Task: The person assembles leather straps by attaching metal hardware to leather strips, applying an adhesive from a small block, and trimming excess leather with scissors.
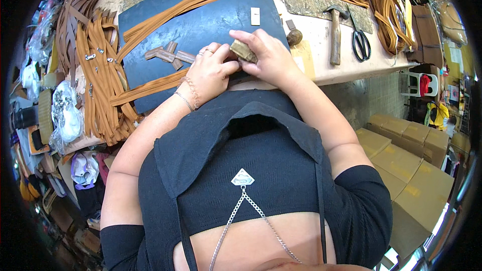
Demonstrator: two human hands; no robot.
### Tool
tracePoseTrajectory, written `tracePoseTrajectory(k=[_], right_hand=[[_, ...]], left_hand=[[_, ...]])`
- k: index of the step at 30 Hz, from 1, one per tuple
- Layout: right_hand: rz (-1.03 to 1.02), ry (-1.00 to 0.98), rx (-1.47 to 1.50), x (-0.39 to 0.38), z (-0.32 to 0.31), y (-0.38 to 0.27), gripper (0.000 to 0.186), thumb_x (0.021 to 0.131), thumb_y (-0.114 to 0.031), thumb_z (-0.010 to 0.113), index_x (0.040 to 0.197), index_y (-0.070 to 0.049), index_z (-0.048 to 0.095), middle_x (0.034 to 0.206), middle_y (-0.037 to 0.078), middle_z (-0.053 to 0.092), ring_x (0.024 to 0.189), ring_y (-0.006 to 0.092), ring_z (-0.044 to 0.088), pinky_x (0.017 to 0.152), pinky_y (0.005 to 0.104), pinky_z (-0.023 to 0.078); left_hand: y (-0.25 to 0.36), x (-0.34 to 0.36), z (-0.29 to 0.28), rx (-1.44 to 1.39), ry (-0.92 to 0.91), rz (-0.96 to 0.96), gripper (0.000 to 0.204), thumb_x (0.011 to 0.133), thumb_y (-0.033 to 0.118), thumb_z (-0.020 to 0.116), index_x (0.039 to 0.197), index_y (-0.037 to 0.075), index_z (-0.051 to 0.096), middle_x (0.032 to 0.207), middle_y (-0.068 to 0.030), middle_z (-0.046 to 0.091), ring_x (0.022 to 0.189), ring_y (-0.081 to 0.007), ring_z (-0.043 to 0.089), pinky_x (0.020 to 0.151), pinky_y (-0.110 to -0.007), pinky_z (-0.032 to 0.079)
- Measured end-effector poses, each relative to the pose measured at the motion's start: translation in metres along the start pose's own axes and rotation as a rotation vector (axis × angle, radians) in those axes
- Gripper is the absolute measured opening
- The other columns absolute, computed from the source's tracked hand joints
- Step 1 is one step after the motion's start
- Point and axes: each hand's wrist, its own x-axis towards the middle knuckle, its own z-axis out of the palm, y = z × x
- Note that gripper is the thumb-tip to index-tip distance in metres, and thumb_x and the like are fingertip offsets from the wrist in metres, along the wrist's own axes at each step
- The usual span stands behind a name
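Observation:
My right hand [271, 60] is closed around a small rough yellowish-brown block [243, 51], thumb and fingers on either side of it. Close beside it, my left hand [208, 69] is closed, its fingers bent and pressed together near the front edge of the black work mat [216, 22]. What the left fingers pinch is hidden under them. Next to the left hand, several short brown strips [168, 55] lie in a loose crossed pile on the mat. Long tan zippers [191, 0] stretch across the mat's far side, and another tan length [150, 86] runs along its near left.
Right of the mat lie a hammer [336, 35], black-handled scissors [361, 44] and a small round wooden knob [294, 37]. A small white piece [255, 16] rests on the mat. Tan zippers with metal pulls [100, 70] cover the left side. Cardboard boxes [401, 165] stand at lower right.

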Motion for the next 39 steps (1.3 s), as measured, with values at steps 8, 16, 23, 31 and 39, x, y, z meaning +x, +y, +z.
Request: tracePoseTrajectory(k=[8, 16, 23, 31, 39], right_hand=[[0.068, 0.039, 0.113, -0.001, -0.007, -0.003, 0.069, 0.077, -0.016, 0.075, 0.139, -0.026, 0.048, 0.095, 0.012, 0.056, 0.09, 0.0345, 0.062, 0.077, 0.0438, 0.052], [0.237, 0.114, 0.003, 0.001, -0.002, -0.002, 0.068, 0.079, -0.016, 0.075, 0.141, -0.024, 0.046, 0.108, 0.015, 0.058, 0.096, 0.036, 0.062, 0.085, 0.0417, 0.052], [0.091, -0.163, -0.01, -0.001, -0.012, -0.006, 0.069, 0.078, -0.022, 0.075, 0.141, -0.027, 0.045, 0.102, 0.014, 0.058, 0.094, 0.0377, 0.063, 0.082, 0.0458, 0.053], [0.045, 0.089, 0.291, -0.001, -0.003, 0.008, 0.072, 0.075, -0.023, 0.075, 0.141, -0.031, 0.046, 0.102, 0.012, 0.058, 0.087, 0.0337, 0.064, 0.078, 0.0431, 0.052], [0.284, 0.109, 0.004, 0.006, -0.007, -0.001, 0.066, 0.081, -0.02, 0.072, 0.141, -0.029, 0.047, 0.105, 0.011, 0.058, 0.099, 0.035, 0.061, 0.084, 0.043, 0.052]], left_hand=[[0.001, 0.001, -0.003, -0.077, 0.011, -0.002, 0.016, 0.076, 0.004, 0.067, 0.09, 0.011, 0.071, 0.098, -0.0056, 0.058, 0.097, -0.0265, 0.055, 0.087, -0.039, 0.047], [-0.002, 0.0, 0.001, -0.074, -0.004, -0.004, 0.018, 0.076, 0.008, 0.065, 0.09, 0.016, 0.073, 0.097, -0.0045, 0.056, 0.098, -0.025, 0.055, 0.093, -0.04, 0.045], [0.0, -0.001, -0.002, -0.053, 0.038, 0.031, 0.005, 0.081, 0.011, 0.07, 0.086, 0.009, 0.07, 0.097, -0.0058, 0.058, 0.095, -0.0259, 0.056, 0.087, -0.039, 0.047], [-0.001, 0.0, -0.006, -0.058, 0.002, 0.035, 0.007, 0.08, 0.009, 0.069, 0.087, 0.01, 0.07, 0.098, -0.0063, 0.058, 0.096, -0.0265, 0.055, 0.088, -0.039, 0.047], [-0.004, 0.001, -0.001, -0.077, 0.015, 0.026, 0.011, 0.078, 0.011, 0.066, 0.087, 0.014, 0.071, 0.096, -0.0051, 0.057, 0.097, -0.0259, 0.056, 0.092, -0.041, 0.046]])
